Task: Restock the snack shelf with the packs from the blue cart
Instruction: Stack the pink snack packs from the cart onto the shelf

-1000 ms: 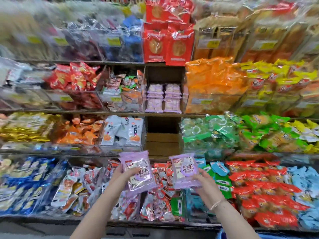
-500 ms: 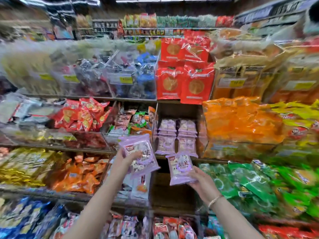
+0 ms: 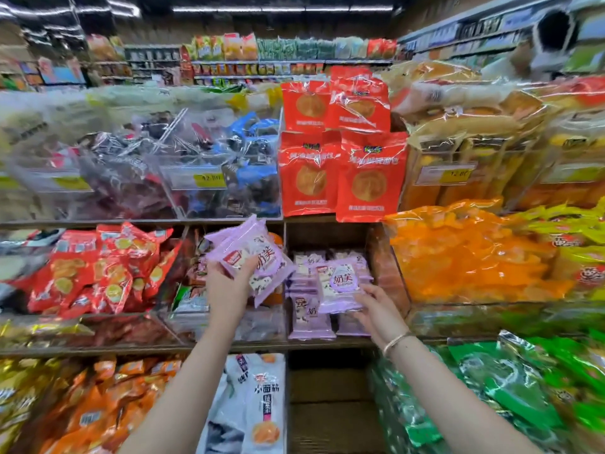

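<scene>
The purple pack (image 3: 340, 286) in my right hand (image 3: 376, 306) is at the mouth of the middle-shelf bin (image 3: 383, 267). It is upright, just in front of the stocked purple packs (image 3: 309, 317) standing there; I cannot tell whether it touches them. The fingers curl under its lower edge with the thumb on its face, so it is gripped, not released. My left hand (image 3: 226, 286) is just to the left, in front of the neighbouring bin. Its thumb and fingers are clamped on a tilted stack of purple packs (image 3: 252, 260); how many are in it I cannot count.

My read on progress: the bin holds a front row and more behind, but its upper part shows bare back wall, so there is room. This pack looks about to be placed and the left-hand stack waits. The blue cart is out of view, so I cannot say what remains there.

Around this, red packs (image 3: 98, 273) fill the bin to the far left and orange bags (image 3: 465, 253) the one to the right. Large red bags (image 3: 340, 175) stand on the shelf above. A bracelet (image 3: 397, 342) sits on the right wrist.
</scene>
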